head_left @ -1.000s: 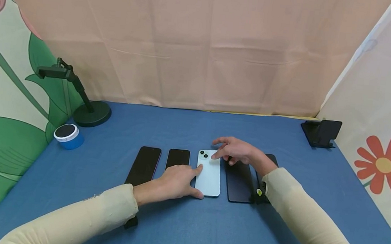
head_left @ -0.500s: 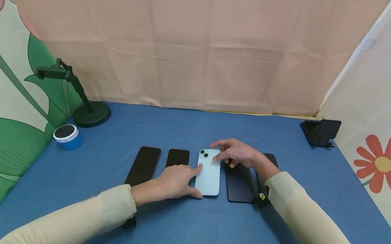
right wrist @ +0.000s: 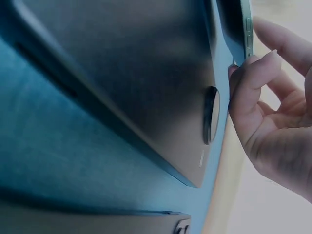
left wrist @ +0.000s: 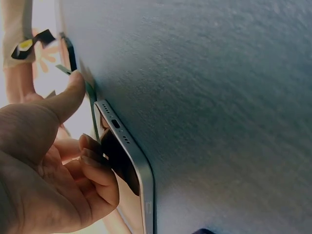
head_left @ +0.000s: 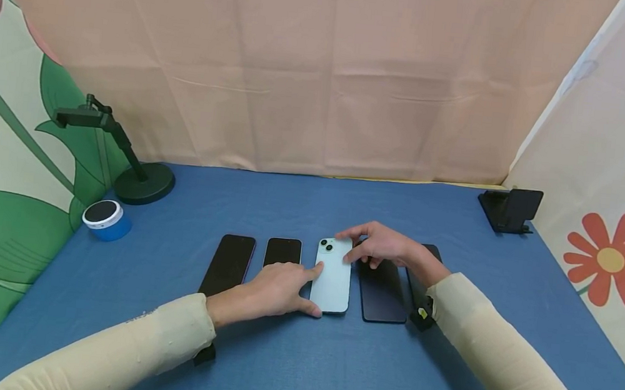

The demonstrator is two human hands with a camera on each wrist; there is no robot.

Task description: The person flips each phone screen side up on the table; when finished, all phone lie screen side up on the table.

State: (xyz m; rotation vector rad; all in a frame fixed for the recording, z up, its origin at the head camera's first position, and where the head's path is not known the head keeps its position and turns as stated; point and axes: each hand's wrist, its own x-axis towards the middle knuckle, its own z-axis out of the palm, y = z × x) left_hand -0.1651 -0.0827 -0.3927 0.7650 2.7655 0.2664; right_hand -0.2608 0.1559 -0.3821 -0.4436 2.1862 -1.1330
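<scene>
A light-blue phone (head_left: 332, 288) lies back up between the hands, its twin camera at the far left corner. My left hand (head_left: 280, 287) holds its near left part, the thumb at the bottom corner and the index finger along the left side. With thumb and index finger my right hand (head_left: 383, 244) pinches the far right corner. In the right wrist view, the phone's side edge (right wrist: 247, 34) stands a little off the table, with fingertips (right wrist: 243, 73) beside and under it. Left of it a phone with a black screen (head_left: 283, 250) is partly hidden by my left hand.
Another black-screened phone (head_left: 229, 263) lies further left. To the right, a dark phone (head_left: 384, 299) and one more dark phone (head_left: 432, 252) lie under the right forearm. A stand (head_left: 144, 182), a blue jar (head_left: 108, 225) and a small black holder (head_left: 509, 211) stand farther back.
The right hand's fingers have closed in on the phone's far right corner, and its far end has risen slightly. The left hand stays in place on the phone.
</scene>
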